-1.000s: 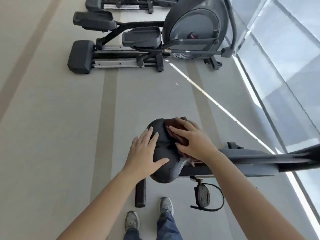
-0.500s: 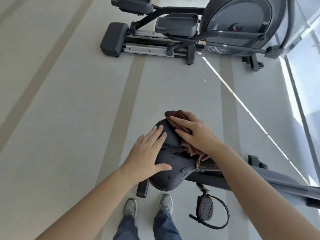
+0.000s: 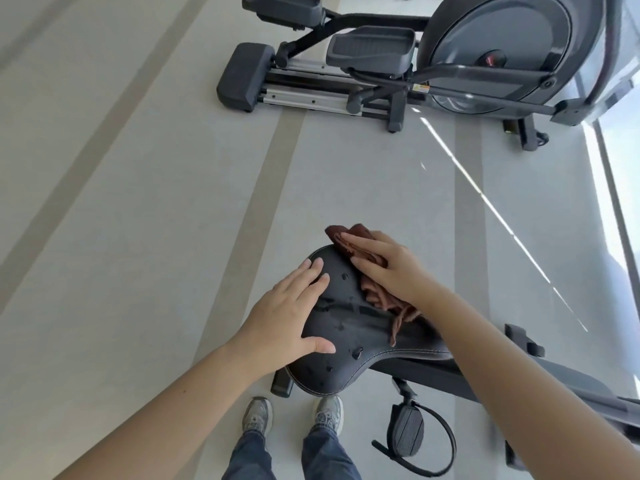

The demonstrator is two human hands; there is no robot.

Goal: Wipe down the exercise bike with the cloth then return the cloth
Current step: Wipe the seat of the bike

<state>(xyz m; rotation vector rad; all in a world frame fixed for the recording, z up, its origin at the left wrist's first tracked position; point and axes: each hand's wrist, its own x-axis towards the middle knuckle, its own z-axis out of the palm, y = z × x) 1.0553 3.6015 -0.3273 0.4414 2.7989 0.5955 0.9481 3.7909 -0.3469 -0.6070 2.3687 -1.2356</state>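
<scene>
Pale striped flooring (image 3: 138, 202) underlies the saddle (image 3: 349, 327), where flat left hand (image 3: 284, 313) rests and flat right hand (image 3: 391, 268) presses cloth (image 3: 375, 294).

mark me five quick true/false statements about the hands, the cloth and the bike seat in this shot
1. The right hand presses a brown cloth onto the bike seat. True.
2. The left hand holds a spray bottle. False: it rests flat on the seat and holds nothing.
3. A strapped pedal shows below the seat, near the person's shoes. True.
4. The cloth lies on the floor. False: it is on the seat, under the right hand.
5. An elliptical trainer stands on the floor beyond the seat. True.
</scene>
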